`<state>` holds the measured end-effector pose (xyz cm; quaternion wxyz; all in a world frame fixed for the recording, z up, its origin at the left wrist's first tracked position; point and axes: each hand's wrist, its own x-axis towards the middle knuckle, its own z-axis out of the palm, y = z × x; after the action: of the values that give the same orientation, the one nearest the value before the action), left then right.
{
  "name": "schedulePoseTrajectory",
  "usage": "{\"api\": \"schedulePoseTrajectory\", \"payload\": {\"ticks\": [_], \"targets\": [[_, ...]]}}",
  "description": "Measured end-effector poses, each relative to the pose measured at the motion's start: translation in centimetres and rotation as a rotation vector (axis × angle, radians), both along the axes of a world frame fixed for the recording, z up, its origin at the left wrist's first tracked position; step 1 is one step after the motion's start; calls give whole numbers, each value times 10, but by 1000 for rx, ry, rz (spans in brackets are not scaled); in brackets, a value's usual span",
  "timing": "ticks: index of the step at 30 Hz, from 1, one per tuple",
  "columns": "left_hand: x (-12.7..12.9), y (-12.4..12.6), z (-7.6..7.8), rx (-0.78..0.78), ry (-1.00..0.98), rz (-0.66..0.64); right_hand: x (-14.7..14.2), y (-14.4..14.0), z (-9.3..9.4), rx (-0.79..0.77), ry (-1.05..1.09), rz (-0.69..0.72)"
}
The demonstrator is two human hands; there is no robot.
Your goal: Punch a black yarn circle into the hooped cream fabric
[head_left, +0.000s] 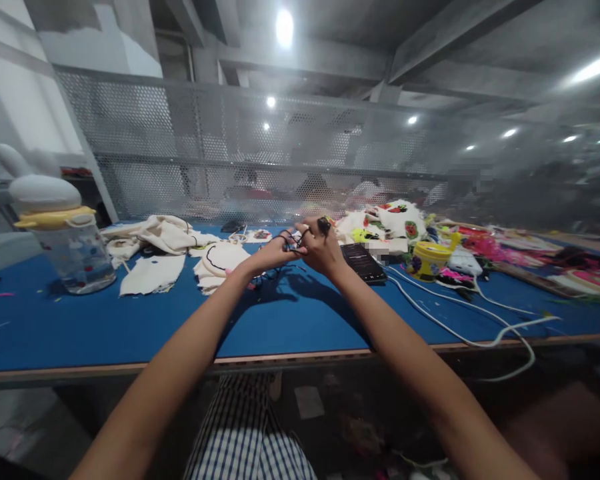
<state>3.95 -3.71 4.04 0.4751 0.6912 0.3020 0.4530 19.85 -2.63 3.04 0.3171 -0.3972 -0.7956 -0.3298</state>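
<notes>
Both hands meet above the far middle of the blue tabletop [130, 320]. The left hand [275, 253] and right hand [320, 248] are each closed, pinching a thin black thread [291, 241] that runs between their fingertips. Just behind them lies a cream cloth piece [220, 261], and a dark phone [363, 262] sits just right. A clear jar [75, 257] with a yellow lid stands far left. A white cable [460, 327] trails right.
</notes>
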Motion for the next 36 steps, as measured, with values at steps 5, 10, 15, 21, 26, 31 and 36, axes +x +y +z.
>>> {"api": "schedulePoseTrajectory", "payload": {"ticks": [5, 10, 15, 21, 26, 31, 36], "targets": [[-7, -4, 6, -126, 82, 15, 8, 1, -2, -21, 4, -25], [-26, -5, 30, -229, -420, 35, 45, 18, -3, -98, 124, -178], [-48, 1, 37, -235, -796, 117, 72, 32, -7, -128, 242, -207], [-49, 4, 30, -246, -556, 250, 65, 30, -8, -132, 383, -145], [-24, -13, 27, -273, -8, -94, 13, 15, -7, -281, 398, 290], [-19, -13, 23, -159, -35, -93, -7, 15, -11, -687, 412, 594], [-25, -9, 29, -148, -253, -40, 19, 33, -15, -603, 545, 409]]}}
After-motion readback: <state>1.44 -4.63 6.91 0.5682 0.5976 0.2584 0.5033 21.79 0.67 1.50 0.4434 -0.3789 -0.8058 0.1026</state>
